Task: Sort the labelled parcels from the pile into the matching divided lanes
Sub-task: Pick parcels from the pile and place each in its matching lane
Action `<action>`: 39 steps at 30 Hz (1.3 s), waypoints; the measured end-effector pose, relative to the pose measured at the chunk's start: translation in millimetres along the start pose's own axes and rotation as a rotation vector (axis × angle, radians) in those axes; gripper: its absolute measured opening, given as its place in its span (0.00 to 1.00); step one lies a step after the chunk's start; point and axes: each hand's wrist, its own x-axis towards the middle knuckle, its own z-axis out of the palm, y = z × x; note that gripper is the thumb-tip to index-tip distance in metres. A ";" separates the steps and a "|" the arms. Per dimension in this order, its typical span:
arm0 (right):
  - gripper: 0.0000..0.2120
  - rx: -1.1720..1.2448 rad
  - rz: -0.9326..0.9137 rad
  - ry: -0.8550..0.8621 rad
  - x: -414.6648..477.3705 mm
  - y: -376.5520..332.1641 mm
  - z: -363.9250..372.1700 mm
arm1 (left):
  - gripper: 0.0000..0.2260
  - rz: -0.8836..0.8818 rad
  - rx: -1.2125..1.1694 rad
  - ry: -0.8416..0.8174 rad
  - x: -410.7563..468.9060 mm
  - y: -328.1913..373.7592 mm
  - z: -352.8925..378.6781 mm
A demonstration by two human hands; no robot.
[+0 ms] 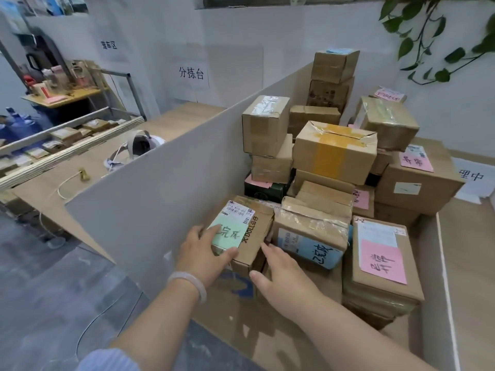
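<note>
If clasped, parcel (253, 238) under left grip (204, 253)

Trailing plant (454, 55), wall sign (191, 73) — perhaps a headset (139, 144)

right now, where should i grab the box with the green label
Take the green-label box by its long sides at the near end, reaching from your side. That end is free; the grey divider and the blue-label box hem in the rest. The left hand holds its near corner.
</note>
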 end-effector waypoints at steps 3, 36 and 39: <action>0.36 0.071 0.022 -0.004 10.7 -4.1 11.9 | 0.35 -0.061 -0.166 0.036 -11.9 -10.8 3.1; 0.29 0.674 0.072 0.846 -294.0 188.1 -166.5 | 0.27 0.516 -0.901 -0.289 -252.0 301.3 73.4; 0.31 0.605 0.184 0.910 -355.6 236.8 -186.2 | 0.27 0.534 -0.934 -0.366 -299.3 349.5 118.4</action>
